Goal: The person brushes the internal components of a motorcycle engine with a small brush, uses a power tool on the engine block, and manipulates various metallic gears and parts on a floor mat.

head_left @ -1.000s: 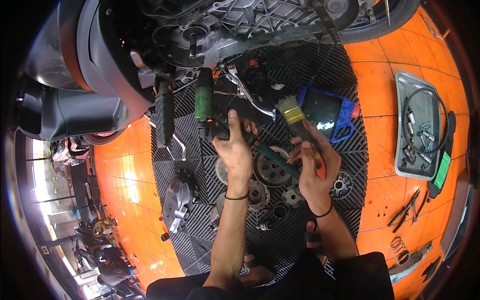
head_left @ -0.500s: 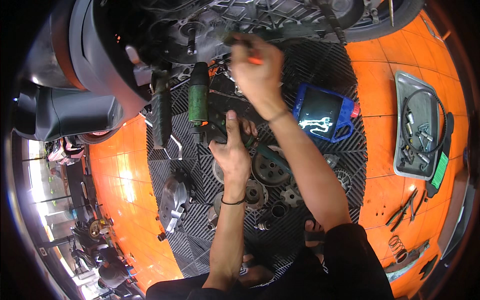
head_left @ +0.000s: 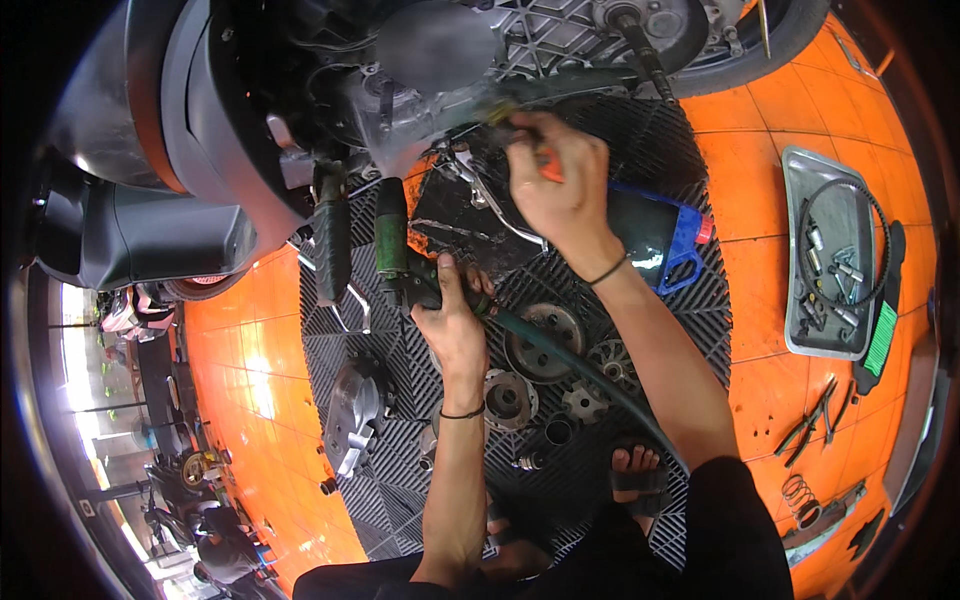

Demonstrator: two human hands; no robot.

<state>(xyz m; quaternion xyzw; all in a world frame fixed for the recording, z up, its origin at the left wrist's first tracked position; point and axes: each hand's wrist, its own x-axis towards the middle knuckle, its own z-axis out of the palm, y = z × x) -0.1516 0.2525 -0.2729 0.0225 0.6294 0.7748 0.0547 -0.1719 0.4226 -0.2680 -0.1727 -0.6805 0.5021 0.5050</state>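
My left hand is closed around the grip of a green air impact wrench. Its dark nose points toward the scooter, and a green hose runs back from it under my right forearm. Above and to the right, my right hand is closed on an orange-handled tool; motion smears its yellowish tip, so its kind is unclear. That tip is close to the lower edge of the scooter's exposed engine case. Around the shaft at the left of the case, the picture is grey and blurred.
Pulley and clutch parts lie on the black ribbed mat, with an engine cover to their left. A blue jug is beside my right forearm. On the orange floor are a metal tray, pliers and a spring.
My right hand has moved right and nearer to me with the orange-handled tool. The impact wrench has come a little nearer, away from the engine case. More of the hose now shows.
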